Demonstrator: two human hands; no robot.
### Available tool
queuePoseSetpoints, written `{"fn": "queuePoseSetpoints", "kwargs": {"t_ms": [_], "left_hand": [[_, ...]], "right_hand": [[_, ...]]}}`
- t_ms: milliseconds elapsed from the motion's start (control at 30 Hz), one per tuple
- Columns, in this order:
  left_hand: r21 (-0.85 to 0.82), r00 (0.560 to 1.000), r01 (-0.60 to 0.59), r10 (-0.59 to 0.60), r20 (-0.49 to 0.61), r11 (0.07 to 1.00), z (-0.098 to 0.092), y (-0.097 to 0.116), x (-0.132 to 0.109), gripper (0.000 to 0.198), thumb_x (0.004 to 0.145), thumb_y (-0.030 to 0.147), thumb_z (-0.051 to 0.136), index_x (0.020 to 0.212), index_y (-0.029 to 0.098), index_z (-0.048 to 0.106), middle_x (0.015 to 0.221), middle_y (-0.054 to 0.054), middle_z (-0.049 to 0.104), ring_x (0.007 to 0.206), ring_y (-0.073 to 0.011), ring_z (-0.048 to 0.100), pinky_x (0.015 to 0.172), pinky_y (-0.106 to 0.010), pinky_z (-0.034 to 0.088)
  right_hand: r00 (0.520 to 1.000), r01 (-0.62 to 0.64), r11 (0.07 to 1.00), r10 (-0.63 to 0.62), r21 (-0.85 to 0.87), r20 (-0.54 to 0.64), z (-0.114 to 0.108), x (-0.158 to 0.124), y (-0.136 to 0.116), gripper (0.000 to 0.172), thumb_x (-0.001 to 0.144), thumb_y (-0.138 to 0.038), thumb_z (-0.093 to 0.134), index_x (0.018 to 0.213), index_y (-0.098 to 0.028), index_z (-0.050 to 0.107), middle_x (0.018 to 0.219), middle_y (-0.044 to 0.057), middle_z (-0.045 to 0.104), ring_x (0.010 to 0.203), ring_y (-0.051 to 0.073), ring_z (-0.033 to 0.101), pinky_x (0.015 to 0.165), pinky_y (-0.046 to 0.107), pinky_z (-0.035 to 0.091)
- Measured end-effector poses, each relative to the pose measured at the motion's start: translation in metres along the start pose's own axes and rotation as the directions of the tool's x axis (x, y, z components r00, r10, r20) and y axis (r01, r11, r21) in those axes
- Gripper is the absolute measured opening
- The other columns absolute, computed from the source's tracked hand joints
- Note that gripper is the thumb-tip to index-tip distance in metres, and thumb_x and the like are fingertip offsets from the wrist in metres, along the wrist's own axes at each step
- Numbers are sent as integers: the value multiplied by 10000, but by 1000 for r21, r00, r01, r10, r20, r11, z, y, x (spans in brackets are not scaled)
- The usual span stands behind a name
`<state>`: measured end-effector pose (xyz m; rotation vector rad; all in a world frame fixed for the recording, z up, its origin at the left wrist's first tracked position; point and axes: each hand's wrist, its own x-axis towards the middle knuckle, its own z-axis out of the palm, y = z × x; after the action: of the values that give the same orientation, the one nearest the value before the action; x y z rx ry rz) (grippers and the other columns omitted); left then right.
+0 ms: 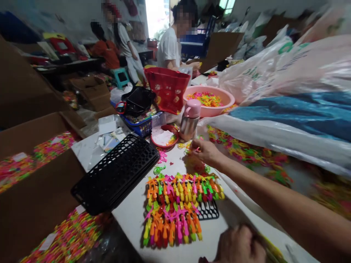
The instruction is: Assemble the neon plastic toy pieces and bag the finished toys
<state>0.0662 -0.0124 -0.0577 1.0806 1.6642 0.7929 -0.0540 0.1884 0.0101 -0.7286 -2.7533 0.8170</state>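
My right hand (206, 150) reaches across the white table, its fingertips pinched together beside some loose small coloured plastic pieces (182, 145); what is between them is too small to make out. Low in the view, my left hand (240, 245) is curled into a loose fist, and any content is hidden. Between the hands, two rows of bright plastic pieces (175, 190) stand packed on a black lattice tray (210, 210). At the right end of the front row the bare lattice shows. Loose green pieces (159, 170) lie behind the rows.
A stack of black lattice trays (117, 171) lies left. Behind are a red bowl (168, 147), a pink-lidded flask (189, 122), a pink basin (229, 100) and a red bag (167, 87). Plastic sacks (296, 73) line the right; cardboard boxes (41, 201) the left. People sit and stand beyond.
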Motion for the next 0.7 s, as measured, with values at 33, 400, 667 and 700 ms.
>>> {"fn": "queuePoseSetpoints", "kwargs": {"t_ms": [33, 400, 667, 700], "left_hand": [[-29, 998, -54, 54, -10, 998, -3, -1, 0, 226, 852, 294, 448, 969, 245, 635, 1014, -99, 679, 956, -265, 604, 826, -385, 449], [-672, 977, -5, 148, 155, 740, -9, -1, -4, 248, 872, 419, 554, 980, 196, 556, 785, 12, 571, 613, -101, 498, 558, -221, 421], [-706, 920, 39, 250, 301, 707, -10, 4, -19, 254, 870, 416, 576, 945, 181, 515, 765, 25, 536, 553, -67, 464, 501, -185, 388], [-704, 915, 41, 257, 312, 709, -9, 4, -20, 250, 868, 412, 578, 935, 182, 510, 741, 31, 526, 543, -64, 453, 498, -182, 377]], "right_hand": [[996, -62, 982, 72, 178, -54, -7, -12, -1, 134, 772, -264, 640, 871, -181, 608, 815, 10, 641, 735, 153, 567, 669, 270, 449], [722, -217, 610, 626, 762, -295, -39, -237, -46, 334, 762, -441, 709, 988, -196, 738, 952, 50, 669, 736, 142, 607, 655, 282, 500], [449, -191, 326, 868, 926, -213, 19, -339, -60, 313, 690, -452, 788, 881, -216, 713, 778, 8, 655, 678, 142, 565, 627, 272, 479], [452, -178, 328, 865, 928, -219, 23, -340, -59, 304, 683, -443, 796, 866, -214, 715, 790, 13, 658, 695, 146, 573, 645, 275, 484]]}}
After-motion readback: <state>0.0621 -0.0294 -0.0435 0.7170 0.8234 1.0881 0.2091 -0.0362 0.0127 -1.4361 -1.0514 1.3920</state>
